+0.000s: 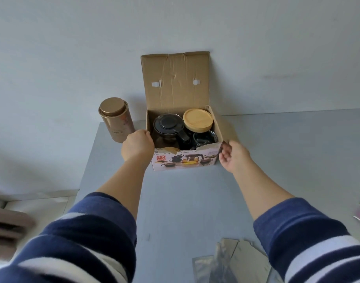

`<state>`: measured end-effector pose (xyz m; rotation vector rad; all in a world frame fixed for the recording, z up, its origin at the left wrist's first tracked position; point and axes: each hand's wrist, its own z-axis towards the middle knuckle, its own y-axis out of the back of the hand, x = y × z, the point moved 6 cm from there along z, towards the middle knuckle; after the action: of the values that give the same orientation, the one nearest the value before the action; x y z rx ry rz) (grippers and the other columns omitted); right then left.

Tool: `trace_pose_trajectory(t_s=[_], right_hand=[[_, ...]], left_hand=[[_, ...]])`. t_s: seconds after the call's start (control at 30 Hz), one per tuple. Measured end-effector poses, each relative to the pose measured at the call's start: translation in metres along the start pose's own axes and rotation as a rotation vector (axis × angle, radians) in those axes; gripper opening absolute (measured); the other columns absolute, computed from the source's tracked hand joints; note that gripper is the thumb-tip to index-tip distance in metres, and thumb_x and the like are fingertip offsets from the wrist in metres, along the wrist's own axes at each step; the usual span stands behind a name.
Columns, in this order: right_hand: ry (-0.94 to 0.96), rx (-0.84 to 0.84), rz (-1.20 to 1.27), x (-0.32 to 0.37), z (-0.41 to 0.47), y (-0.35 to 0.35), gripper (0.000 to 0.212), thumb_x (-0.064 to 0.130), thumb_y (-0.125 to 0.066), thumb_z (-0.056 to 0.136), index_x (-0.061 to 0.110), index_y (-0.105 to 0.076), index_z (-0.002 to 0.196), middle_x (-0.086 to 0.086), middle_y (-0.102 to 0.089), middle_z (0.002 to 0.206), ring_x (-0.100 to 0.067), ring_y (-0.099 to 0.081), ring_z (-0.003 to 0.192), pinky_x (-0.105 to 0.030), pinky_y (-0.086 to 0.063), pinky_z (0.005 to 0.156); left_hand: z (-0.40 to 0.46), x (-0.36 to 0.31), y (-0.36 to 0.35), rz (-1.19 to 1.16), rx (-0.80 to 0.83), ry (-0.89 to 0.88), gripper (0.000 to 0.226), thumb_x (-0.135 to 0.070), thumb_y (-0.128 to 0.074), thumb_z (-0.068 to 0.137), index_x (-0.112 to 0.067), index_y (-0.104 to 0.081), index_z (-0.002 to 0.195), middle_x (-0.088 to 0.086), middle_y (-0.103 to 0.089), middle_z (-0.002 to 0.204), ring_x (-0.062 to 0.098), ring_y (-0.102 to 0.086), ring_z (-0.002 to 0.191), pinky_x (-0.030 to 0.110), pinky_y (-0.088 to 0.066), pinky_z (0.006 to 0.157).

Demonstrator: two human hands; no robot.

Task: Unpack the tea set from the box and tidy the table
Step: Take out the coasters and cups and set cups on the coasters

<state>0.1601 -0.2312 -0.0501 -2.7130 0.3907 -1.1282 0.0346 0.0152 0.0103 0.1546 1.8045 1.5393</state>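
Head view: both hands sit at the box (185, 160), left hand (137, 145) curled on its left wall, right hand (231, 155) open against its right corner. Teapot (168, 127) and wooden lid (197, 120) lie inside. Unpacking looks just begun; next, steady the box, then lift pieces out.

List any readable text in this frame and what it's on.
Box front, top line: partly legible, roughly "Five sets of ... water tools", middle hidden by a torn flap.
Box front, red square: four characters, too blurred to read.
Gold tin: printed characters low on its side, too small to read.
Foil packets: no visible text.
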Motion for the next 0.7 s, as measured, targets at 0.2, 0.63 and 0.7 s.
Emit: trace_pose_trajectory(t_s=[0.2, 0.63, 0.7], right_hand=[[0.017, -0.095, -0.263, 0.001, -0.006, 0.002, 0.024, 0.007, -0.053, 0.087, 0.013, -0.047, 0.065, 0.001, -0.046, 0.064, -0.019, -0.037, 0.051, -0.023, -0.035, 0.05], [0.886, 0.452, -1.616, 0.06, -0.021, -0.106, 0.061, 0.042, -0.07, 0.08, 0.022, -0.046, 0.132, -0.009, -0.036, 0.139, -0.028, -0.046, 0.123, -0.036, -0.041, 0.097], [0.82, 0.469, -1.728, 0.062, -0.015, -0.113, 0.072, 0.05, -0.071, 0.076, 0.023, -0.04, 0.135, -0.012, -0.032, 0.143, -0.031, -0.042, 0.127, -0.04, -0.039, 0.1]], left_hand=[[-0.008, -0.022, 0.01, 0.367, -0.007, -0.098, 0.039, -0.019, -0.05, 0.092, -0.01, -0.044, 0.13, 0.012, -0.047, 0.126, 0.03, -0.046, 0.116, 0.039, -0.044, 0.089], [-0.018, -0.072, -0.024, 0.927, 0.418, 0.019, 0.026, -0.034, -0.053, 0.087, -0.017, -0.064, 0.102, 0.002, -0.064, 0.095, 0.017, -0.058, 0.08, 0.024, -0.044, 0.063], [-0.013, -0.074, -0.025, 0.922, 0.46, 0.077, 0.034, -0.04, -0.056, 0.086, -0.017, -0.062, 0.11, 0.004, -0.062, 0.097, 0.019, -0.055, 0.077, 0.028, -0.042, 0.055]])
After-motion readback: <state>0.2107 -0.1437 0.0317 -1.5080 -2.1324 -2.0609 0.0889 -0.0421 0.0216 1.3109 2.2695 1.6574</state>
